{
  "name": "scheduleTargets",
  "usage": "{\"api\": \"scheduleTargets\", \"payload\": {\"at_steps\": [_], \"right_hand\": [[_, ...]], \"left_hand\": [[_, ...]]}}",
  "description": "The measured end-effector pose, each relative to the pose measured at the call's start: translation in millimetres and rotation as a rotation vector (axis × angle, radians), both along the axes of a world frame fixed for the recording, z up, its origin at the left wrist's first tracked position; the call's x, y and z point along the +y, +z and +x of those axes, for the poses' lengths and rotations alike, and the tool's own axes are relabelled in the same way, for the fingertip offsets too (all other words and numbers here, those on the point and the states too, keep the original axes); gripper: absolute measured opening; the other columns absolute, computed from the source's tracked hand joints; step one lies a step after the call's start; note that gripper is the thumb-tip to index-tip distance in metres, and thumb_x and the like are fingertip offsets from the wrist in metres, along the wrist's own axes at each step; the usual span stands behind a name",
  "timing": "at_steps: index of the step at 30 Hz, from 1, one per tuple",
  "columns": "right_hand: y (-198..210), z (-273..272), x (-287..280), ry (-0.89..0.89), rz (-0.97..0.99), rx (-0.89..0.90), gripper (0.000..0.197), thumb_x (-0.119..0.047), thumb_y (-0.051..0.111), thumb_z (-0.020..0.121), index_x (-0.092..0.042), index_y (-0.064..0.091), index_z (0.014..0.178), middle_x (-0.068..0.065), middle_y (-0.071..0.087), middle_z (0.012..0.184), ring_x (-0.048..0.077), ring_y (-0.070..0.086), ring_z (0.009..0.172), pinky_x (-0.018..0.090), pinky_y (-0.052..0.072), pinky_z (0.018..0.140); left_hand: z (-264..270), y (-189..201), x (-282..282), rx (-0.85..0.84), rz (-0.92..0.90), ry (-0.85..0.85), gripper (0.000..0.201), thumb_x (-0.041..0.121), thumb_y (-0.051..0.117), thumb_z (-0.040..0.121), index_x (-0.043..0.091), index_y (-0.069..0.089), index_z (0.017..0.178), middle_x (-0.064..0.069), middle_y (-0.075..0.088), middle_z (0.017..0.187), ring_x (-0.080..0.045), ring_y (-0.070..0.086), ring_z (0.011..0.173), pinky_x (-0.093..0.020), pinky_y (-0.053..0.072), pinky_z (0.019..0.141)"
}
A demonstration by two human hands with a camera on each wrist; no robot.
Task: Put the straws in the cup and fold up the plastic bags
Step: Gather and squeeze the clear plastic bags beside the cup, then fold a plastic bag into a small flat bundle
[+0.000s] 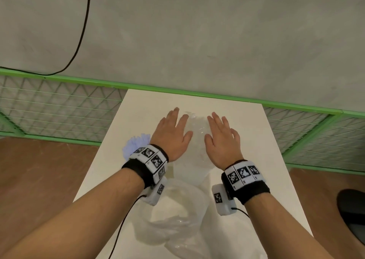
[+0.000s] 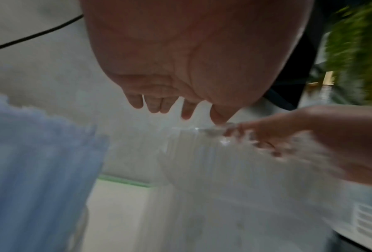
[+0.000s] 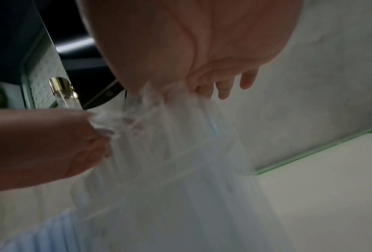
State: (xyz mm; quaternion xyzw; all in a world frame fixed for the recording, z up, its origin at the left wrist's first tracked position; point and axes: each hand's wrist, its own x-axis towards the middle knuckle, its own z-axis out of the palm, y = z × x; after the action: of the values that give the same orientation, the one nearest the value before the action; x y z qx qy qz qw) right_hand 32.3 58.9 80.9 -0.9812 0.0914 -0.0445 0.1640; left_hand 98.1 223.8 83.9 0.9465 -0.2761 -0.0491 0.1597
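A clear plastic bag (image 1: 197, 128) hangs between my two hands above the white table (image 1: 248, 124). My left hand (image 1: 173, 132) pinches its upper edge at the thumb, the other fingers straight. My right hand (image 1: 221, 138) pinches the opposite side, where the film (image 3: 150, 100) bunches at the thumb. The sheet (image 2: 213, 162) drops from both hands toward me; both wrist views are blurred. A bundle of pale blue straws (image 1: 136, 144) stands upright just left of my left wrist, also in the left wrist view (image 2: 40, 162). No cup can be made out.
A second crumpled clear bag (image 1: 173, 219) lies on the table near me, below the wrists. A green mesh fence (image 1: 59, 104) runs behind the table's far edge. A black cable (image 1: 83, 21) hangs on the grey wall. A dark object (image 1: 351, 213) sits on the floor at right.
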Motion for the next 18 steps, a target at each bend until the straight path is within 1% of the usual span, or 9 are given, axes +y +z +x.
{"api": "scheduleTargets", "payload": {"at_steps": [2,4,7,8,10,12,13,16,18], "right_hand": [[-0.8,-15.3,2.8,-0.033,0.069,-0.019,0.06,-0.042,0.029,0.103,-0.023,0.011,0.156,-0.01,-0.002,0.164,0.012,-0.006,0.15,0.04,0.004,0.119],[-10.4,-30.4,12.4,0.003,0.09,0.029,0.063,-0.049,0.023,0.102,-0.023,0.005,0.157,-0.01,-0.006,0.164,0.012,-0.007,0.15,0.04,0.004,0.12],[-25.3,-38.4,19.4,0.028,0.07,0.055,0.07,-0.055,0.006,0.095,-0.024,0.003,0.157,-0.009,-0.003,0.164,0.012,0.001,0.151,0.039,0.008,0.121],[-25.6,-36.5,17.2,0.012,0.059,0.061,0.068,-0.054,0.005,0.095,-0.025,0.003,0.157,-0.01,-0.002,0.164,0.012,0.001,0.151,0.039,0.008,0.121],[-21.6,-32.7,10.8,0.003,0.057,0.1,0.06,-0.05,0.013,0.102,-0.029,0.004,0.157,-0.014,-0.003,0.163,0.012,-0.003,0.151,0.042,0.004,0.12],[-12.4,-31.3,5.4,0.014,0.139,0.117,0.058,-0.05,0.023,0.103,-0.033,0.008,0.156,-0.018,-0.003,0.162,0.01,-0.009,0.15,0.043,0.001,0.12],[-8.8,-33.1,5.0,0.004,0.185,0.083,0.059,-0.051,0.026,0.102,-0.033,0.01,0.156,-0.02,-0.003,0.162,0.009,-0.01,0.149,0.042,0.001,0.119],[-5.7,-39.6,16.1,-0.04,0.165,-0.047,0.062,-0.056,0.022,0.1,-0.033,0.006,0.156,-0.02,-0.008,0.161,0.008,-0.013,0.149,0.041,-0.001,0.118],[-10.2,-41.5,28.9,0.009,0.091,0.024,0.062,-0.06,0.015,0.099,-0.036,0.004,0.155,-0.023,-0.008,0.161,0.009,-0.016,0.148,0.046,-0.003,0.119]], "left_hand": [[-15.5,-6.2,6.2,-0.024,-0.002,-0.126,0.06,0.043,0.024,0.104,0.025,0.001,0.156,-0.002,-0.013,0.164,-0.018,-0.01,0.151,-0.038,-0.003,0.123],[-30.1,-15.8,9.8,0.012,0.035,-0.217,0.058,0.044,0.019,0.104,0.029,-0.003,0.156,0.004,-0.015,0.163,-0.013,-0.013,0.15,-0.039,-0.003,0.123],[-35.8,-26.2,9.8,0.027,0.059,-0.209,0.058,0.045,0.016,0.104,0.028,-0.001,0.156,0.005,-0.013,0.164,-0.011,-0.013,0.15,-0.039,0.0,0.123],[-35.3,-26.6,9.4,0.026,0.069,-0.201,0.058,0.047,0.016,0.104,0.028,-0.001,0.156,0.005,-0.014,0.163,-0.011,-0.013,0.15,-0.038,-0.002,0.123],[-35.9,-24.8,11.8,0.03,0.081,-0.196,0.061,0.05,0.016,0.102,0.03,-0.004,0.156,0.006,-0.018,0.163,-0.01,-0.016,0.149,-0.038,-0.006,0.123],[-41.8,-21.3,17.3,0.036,0.034,-0.178,0.064,0.054,0.015,0.101,0.031,-0.009,0.155,0.007,-0.024,0.161,-0.009,-0.022,0.147,-0.037,-0.01,0.122],[-47.8,-19.5,21.3,0.025,-0.002,-0.165,0.065,0.056,0.014,0.1,0.031,-0.011,0.154,0.008,-0.027,0.16,-0.008,-0.024,0.147,-0.035,-0.012,0.121],[-68.7,-18.2,30.1,-0.004,-0.009,-0.17,0.065,0.055,0.013,0.101,0.03,-0.013,0.154,0.008,-0.028,0.159,-0.008,-0.026,0.146,-0.034,-0.012,0.121],[-76.3,-21.2,31.5,0.022,0.056,-0.183,0.065,0.053,0.015,0.102,0.025,-0.011,0.155,0.005,-0.025,0.16,-0.009,-0.023,0.147,-0.037,-0.007,0.123]]}}
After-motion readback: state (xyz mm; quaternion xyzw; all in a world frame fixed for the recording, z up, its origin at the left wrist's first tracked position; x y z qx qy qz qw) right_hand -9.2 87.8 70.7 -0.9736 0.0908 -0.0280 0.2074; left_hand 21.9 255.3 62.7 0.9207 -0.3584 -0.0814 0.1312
